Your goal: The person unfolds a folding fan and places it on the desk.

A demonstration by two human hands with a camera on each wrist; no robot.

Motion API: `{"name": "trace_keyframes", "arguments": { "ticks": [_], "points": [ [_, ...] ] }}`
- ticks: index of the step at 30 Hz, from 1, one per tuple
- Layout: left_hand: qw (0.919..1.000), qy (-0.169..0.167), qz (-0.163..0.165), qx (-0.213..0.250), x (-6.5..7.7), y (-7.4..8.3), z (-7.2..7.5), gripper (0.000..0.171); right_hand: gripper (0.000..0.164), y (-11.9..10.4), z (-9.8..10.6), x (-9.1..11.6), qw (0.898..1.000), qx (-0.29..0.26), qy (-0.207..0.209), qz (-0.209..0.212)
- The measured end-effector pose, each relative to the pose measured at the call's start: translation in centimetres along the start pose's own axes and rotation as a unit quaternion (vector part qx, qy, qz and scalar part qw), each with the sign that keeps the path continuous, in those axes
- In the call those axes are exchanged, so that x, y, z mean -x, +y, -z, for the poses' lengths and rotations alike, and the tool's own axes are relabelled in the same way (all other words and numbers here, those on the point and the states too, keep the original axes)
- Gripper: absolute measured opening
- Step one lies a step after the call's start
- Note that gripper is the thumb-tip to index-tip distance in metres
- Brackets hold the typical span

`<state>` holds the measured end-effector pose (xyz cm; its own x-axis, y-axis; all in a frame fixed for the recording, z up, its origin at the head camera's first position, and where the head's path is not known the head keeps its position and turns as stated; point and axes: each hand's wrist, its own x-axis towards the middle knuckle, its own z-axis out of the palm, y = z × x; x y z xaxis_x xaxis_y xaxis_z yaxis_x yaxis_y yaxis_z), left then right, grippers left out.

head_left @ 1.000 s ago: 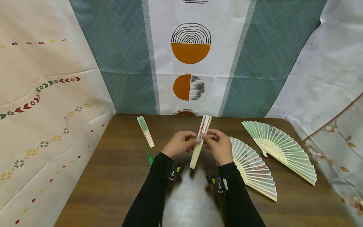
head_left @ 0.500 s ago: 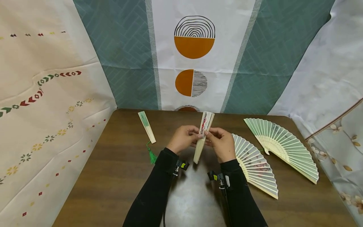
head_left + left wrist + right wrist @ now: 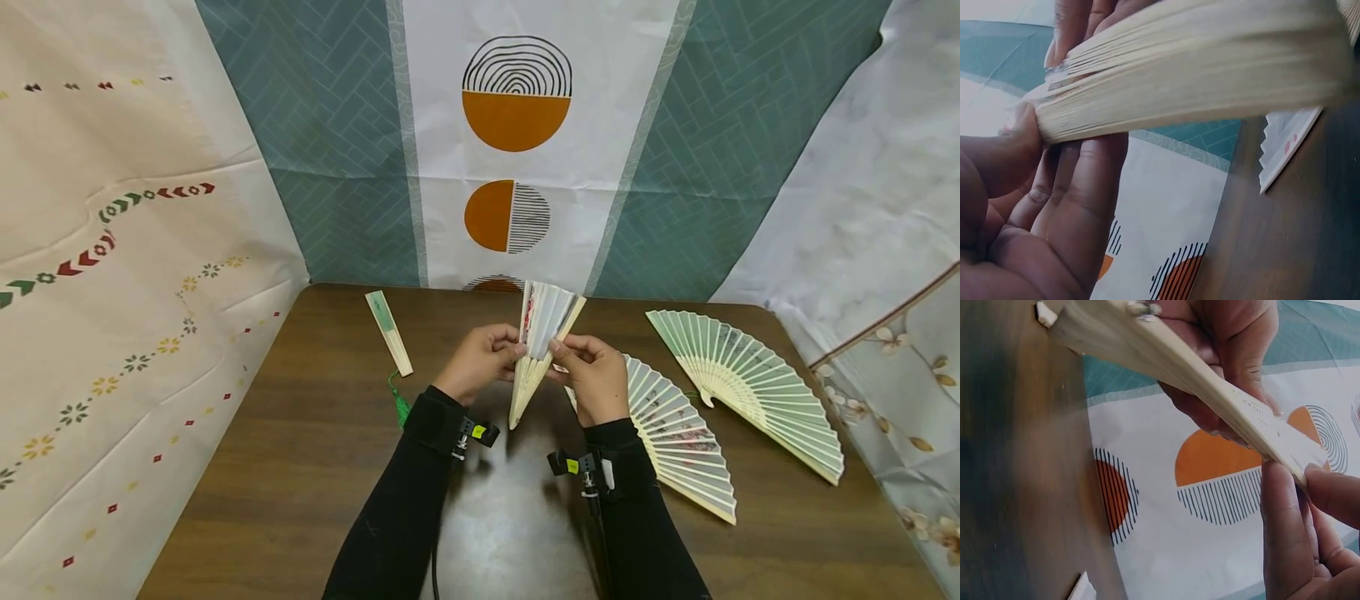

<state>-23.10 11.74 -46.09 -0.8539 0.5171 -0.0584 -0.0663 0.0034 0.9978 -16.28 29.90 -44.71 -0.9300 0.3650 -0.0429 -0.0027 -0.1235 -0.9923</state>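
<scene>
A folding fan (image 3: pixel 546 321) with a white leaf, red marks and pale ribs stands partly spread above the middle of the table, its narrow pivot end pointing down. My left hand (image 3: pixel 480 360) pinches its left side between thumb and fingers. On the other side, my right hand (image 3: pixel 597 379) pinches the outer guard. The bundled ribs (image 3: pixel 1185 87) cross the left wrist view, fanning slightly apart near the fingers. In the right wrist view, the thumb and fingers of the right hand (image 3: pixel 1294 540) grip the edge of the fan (image 3: pixel 1200 375).
A folded green fan (image 3: pixel 388 332) with a green tassel (image 3: pixel 401 406) lies at the left of the brown table (image 3: pixel 285 483). To the right lie a spread white fan (image 3: pixel 686 433) and a spread green fan (image 3: pixel 757 396). Patterned cloth (image 3: pixel 517 200) hangs behind the table.
The held fan was nearly a closed bundle and has begun spreading into a narrow wedge. My right hand has moved slightly right with its guard. The head view has shifted a little.
</scene>
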Motion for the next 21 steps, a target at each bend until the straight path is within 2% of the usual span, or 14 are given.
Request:
{"name": "trace_keyframes", "arguments": {
  "ticks": [7,13,21],
  "points": [
    [0.9988,0.015,0.012,0.045,-0.2,0.0,0.2,0.013,0.003,0.1,0.3,-0.3,0.999,-0.049,0.015,-0.01],
    [0.9938,0.049,0.013,0.099,-0.4,0.0,1.0,0.016,0.016,0.0,0.5,-0.7,0.994,-0.101,0.036,-0.009],
    [0.9808,0.082,-0.005,0.177,-0.4,-0.2,1.5,0.018,0.026,0.2,1.0,-0.9,0.987,-0.151,0.052,0.0]
  ]
}}
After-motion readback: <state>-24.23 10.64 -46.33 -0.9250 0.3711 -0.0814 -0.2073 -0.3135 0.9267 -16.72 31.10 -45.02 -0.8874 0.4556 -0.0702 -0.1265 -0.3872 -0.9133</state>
